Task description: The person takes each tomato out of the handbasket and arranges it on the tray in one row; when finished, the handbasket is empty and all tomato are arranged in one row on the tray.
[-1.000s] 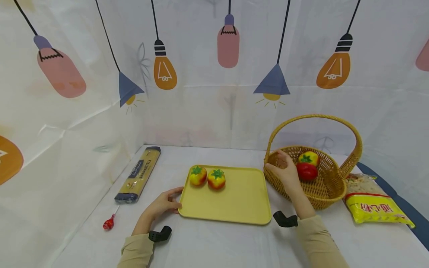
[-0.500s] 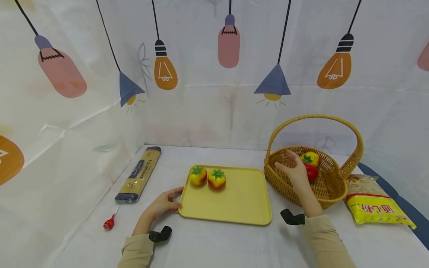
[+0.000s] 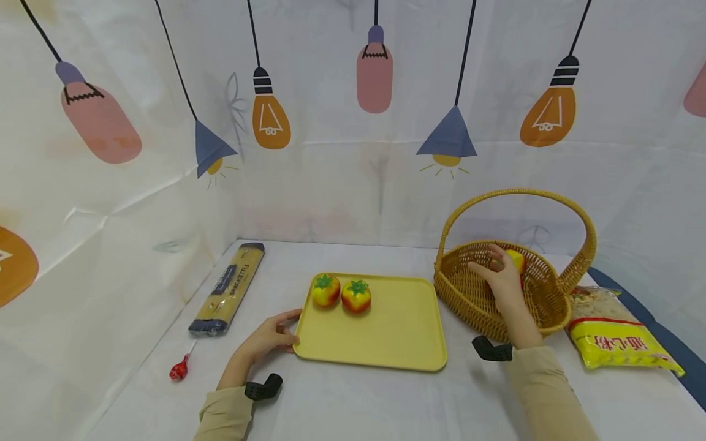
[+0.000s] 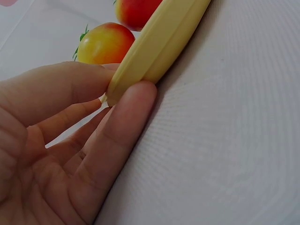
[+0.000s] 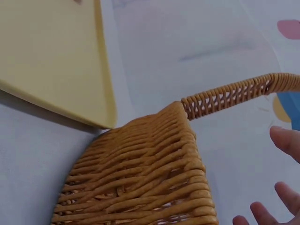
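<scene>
Yellow tray (image 3: 380, 331) lies flat on the worktop (image 3: 358, 404), roughly mid-view; two red-yellow fruits with green tops, left fruit (image 3: 326, 290) and right fruit (image 3: 356, 296), sit side by side near its far left corner. Left hand (image 3: 267, 337) grips the tray's left edge, thumb (image 4: 133, 101) pressed to the outer wall, index finger reaching the rim. Wicker basket (image 3: 463, 306) stands upright just right of the tray, handle arching over it. Inside, another red-yellow fruit (image 3: 516, 260), partly hidden by the right hand (image 3: 503, 282). That hand is over the basket, released, thumb and fingers spread, nothing seen in its grasp; cannot tell whether it touches the fruit. Yellow bag (image 3: 618, 337) with red lettering lies just right of the basket. Far left, spaghetti pack (image 3: 230, 288) lies at a slant, well apart from the tray; red lollipop (image 3: 179, 369) near its lower end. Beige sleeves (image 3: 226, 413) on both arms, black wrist mount (image 3: 263, 387) on the left, matching device (image 3: 492, 350) on the right. Behind, white backdrop (image 3: 331, 202) printed with lamps and bulbs.
</scene>
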The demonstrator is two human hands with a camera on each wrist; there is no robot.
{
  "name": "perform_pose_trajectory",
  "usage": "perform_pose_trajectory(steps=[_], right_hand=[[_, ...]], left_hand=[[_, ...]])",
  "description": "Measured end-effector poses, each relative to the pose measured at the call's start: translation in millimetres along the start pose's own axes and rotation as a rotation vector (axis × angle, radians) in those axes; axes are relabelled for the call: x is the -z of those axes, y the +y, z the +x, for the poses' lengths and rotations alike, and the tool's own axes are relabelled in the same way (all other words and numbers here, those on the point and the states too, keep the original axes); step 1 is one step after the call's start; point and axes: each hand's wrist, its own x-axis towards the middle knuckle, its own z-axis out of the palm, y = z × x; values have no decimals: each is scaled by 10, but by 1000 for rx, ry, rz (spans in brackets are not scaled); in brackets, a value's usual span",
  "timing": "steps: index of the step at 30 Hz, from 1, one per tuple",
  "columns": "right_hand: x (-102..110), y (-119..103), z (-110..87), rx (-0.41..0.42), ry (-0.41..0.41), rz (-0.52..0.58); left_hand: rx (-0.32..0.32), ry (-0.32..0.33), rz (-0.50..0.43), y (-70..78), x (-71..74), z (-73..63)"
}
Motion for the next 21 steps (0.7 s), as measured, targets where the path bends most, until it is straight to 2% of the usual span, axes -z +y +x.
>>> perform_pose_trajectory(steps=[13,21], right_hand=[[172,23,178,-34,61,18],[263,7,292,-89,93,81]], left_hand=[[-5,-13,-6,20,4,-14],[-5,-12,-14,33,-2,-15]])
